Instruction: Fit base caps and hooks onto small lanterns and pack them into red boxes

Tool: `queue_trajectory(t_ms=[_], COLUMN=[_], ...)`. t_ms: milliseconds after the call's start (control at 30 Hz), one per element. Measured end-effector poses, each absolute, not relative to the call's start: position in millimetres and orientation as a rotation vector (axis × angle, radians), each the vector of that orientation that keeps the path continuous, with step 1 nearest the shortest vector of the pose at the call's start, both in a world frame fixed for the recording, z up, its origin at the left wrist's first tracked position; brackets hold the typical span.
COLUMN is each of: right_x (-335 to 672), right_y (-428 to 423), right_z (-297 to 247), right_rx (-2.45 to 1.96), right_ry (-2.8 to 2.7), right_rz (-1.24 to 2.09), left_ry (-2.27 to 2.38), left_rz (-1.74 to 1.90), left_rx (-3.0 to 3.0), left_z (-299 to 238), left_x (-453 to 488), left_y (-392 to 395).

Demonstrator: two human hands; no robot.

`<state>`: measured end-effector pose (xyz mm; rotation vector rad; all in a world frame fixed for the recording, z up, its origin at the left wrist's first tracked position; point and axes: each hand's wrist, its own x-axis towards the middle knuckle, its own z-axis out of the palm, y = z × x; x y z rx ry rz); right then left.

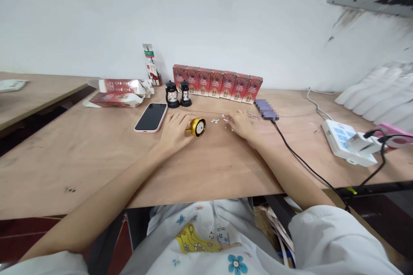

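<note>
My left hand [176,132] is closed around a small gold lantern [194,127] tipped on its side, its round base with a white centre turned toward me. My right hand [240,123] rests on the wooden table, fingers slightly bent and apart, the tips touching down among small silvery discs that look like button cells. More of these discs [214,121] lie loose between my two hands. Some discs are partly hidden under the right fingers. Two small black lanterns [172,94] stand upright beyond my left hand.
Several red printed boxes [216,82] stand in a row by the wall. Opened flattened boxes [118,93] and a pink-edged phone [151,117] lie at left. A bottle [152,66] stands behind. At right are a cabled phone [266,109] and a white power strip [348,142].
</note>
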<state>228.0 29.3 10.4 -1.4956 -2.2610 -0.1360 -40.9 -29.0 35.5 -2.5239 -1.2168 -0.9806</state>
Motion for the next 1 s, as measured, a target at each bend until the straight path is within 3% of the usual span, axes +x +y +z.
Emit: queue_trajectory(t_ms=[200, 367, 700, 1000], right_x=[213, 184, 162, 160], right_y=[19, -16, -51, -52], right_z=[15, 28, 30, 28], right_rx=[-1.319, -1.029, -0.639, -0.558], right_ry=[-1.920, -1.728, -1.964, -1.956], right_rz=[0.319, 0.414, 0.064, -0.144], left_ry=[-1.276, -1.311, -1.200, -1.202], left_rz=[-1.055, -1.207, -1.242, -1.222], left_rx=[-2.558, -2.660, -2.718, -2.681], left_z=[33, 28, 32, 30], left_x=[-41, -38, -32, -31], left_y=[-26, -23, -33, -33])
